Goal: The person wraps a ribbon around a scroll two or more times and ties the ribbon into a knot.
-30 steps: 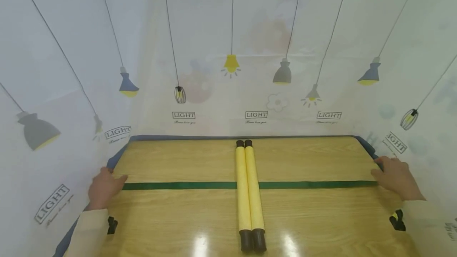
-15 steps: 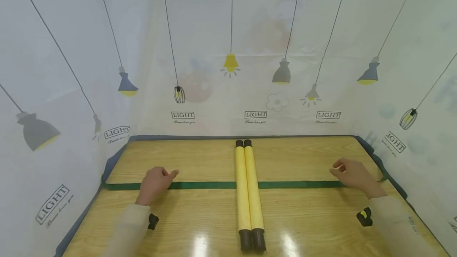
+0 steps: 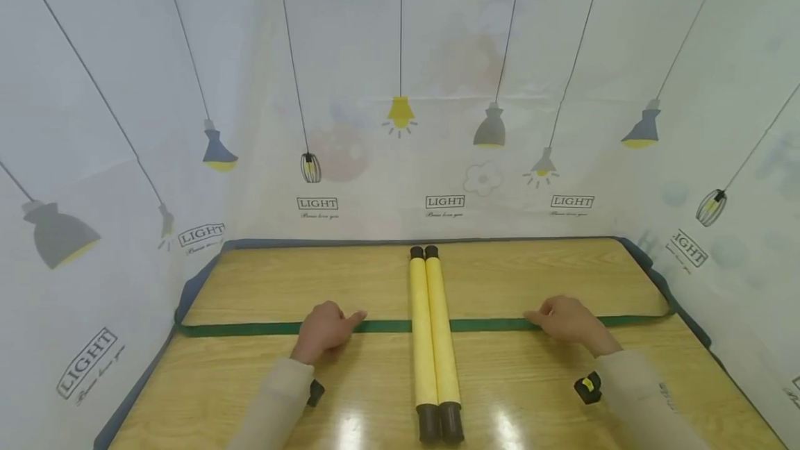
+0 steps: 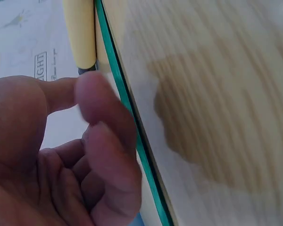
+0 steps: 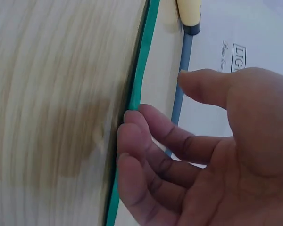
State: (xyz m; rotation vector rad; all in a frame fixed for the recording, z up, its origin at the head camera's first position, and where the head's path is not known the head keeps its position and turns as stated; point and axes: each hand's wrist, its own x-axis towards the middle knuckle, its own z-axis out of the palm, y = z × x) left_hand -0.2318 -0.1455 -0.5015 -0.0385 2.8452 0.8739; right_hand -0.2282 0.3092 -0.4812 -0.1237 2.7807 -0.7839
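Observation:
Two yellow rods (image 3: 423,339) with dark brown end caps lie side by side down the middle of the table, across a long green strap (image 3: 250,329). My left hand (image 3: 326,330) hovers at the strap left of the rods, thumb stretched toward them. In the left wrist view its fingers (image 4: 106,160) bend loosely around nothing. On the other side, my right hand (image 3: 565,319) is over the strap, farther from the rods. Its loosely bent fingertips (image 5: 132,136) are close to the strap in the right wrist view; whether they touch it I cannot tell. Its thumb stands apart.
White sheeting (image 3: 362,54) printed with lamps rises behind and beside the wooden table (image 3: 531,380). Blue edging (image 3: 144,380) runs along the table's rim. Small black devices (image 3: 587,387) show beneath both wrists.
Both hands have left the strap's ends at the table's sides and moved inward toward the rods. The strap's looped ends are now uncovered. The rods have stayed in place.

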